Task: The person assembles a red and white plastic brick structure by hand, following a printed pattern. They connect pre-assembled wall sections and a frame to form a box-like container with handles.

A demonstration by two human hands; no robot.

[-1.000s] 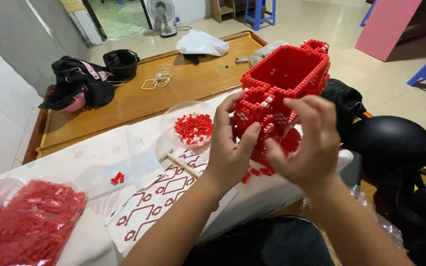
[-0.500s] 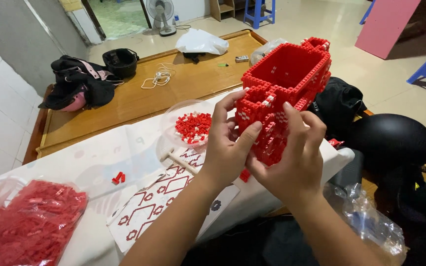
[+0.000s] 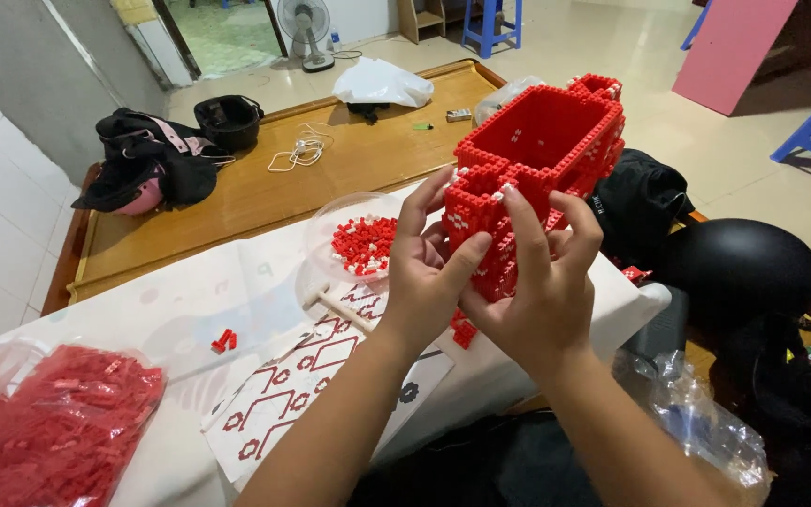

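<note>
Above table, 2 hands' closed grip, red brick box

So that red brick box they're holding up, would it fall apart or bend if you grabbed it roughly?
Probably stiff, not floppy: the red brick box keeps its open, straight-walled shape while held only at one end by the left hand and right hand. It may be fragile, being built of many small studded pieces that could snap off. Being hollow, it likely feels light for its size.

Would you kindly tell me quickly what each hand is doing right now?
Left hand: closed on the red brick model.
Right hand: closed on the same model.
</note>
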